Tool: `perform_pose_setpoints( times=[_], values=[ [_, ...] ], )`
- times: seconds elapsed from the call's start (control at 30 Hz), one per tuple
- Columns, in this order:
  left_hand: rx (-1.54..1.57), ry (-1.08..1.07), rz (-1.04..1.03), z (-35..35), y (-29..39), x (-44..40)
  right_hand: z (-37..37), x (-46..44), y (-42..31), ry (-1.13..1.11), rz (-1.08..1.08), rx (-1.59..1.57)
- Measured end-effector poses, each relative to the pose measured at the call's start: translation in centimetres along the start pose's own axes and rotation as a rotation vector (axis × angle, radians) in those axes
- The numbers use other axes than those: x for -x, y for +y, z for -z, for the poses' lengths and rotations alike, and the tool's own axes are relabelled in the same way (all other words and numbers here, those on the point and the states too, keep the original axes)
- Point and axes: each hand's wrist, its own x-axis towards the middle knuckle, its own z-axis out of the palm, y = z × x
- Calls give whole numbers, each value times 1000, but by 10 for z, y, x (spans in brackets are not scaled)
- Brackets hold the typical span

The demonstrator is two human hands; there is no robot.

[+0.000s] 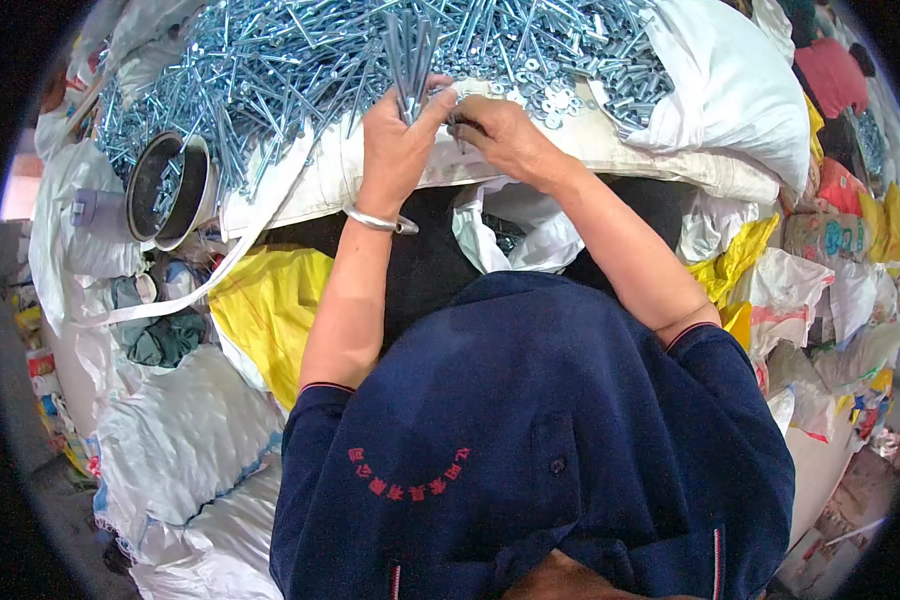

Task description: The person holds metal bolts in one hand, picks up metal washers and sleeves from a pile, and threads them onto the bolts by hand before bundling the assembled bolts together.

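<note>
My left hand (398,140) is closed around a bundle of long metal bolts (410,65) that stand upright out of the fist. Right beside it, my right hand (510,138) has its fingers pinched together near the left thumb. Something small and dark shows at those fingertips, too small to name. Beyond both hands spreads a heap of long bolts (260,75) on a pale cloth-covered surface (670,165). Washers (553,105) lie loose just past my right hand, and short metal sleeves (635,90) are piled to their right.
A dark round bowl (198,185) with some bolts in it tilts at the left edge. A full white sack (735,85) rests on the right. Below the surface an open white bag (520,225) hangs near my lap. Yellow bags (270,300) and white sacks (185,430) crowd the left side.
</note>
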Motion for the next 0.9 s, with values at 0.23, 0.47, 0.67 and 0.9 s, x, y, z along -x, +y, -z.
perform_pose_setpoints(
  times=[0.23,0.47,0.67,0.9],
  values=[
    [-247,38,-120,-4,-2,-10,-5,4,2,90,-56,79],
    [-184,5,-131,-7,-6,-13,-6,8,8,162,-202,-557],
    [-333,-7,-180,-9,3,-13,-1,13,12,337,-255,-552],
    [-309,3,-181,-12,-2,-15,-9,8,18,333,-161,-525]
  ],
)
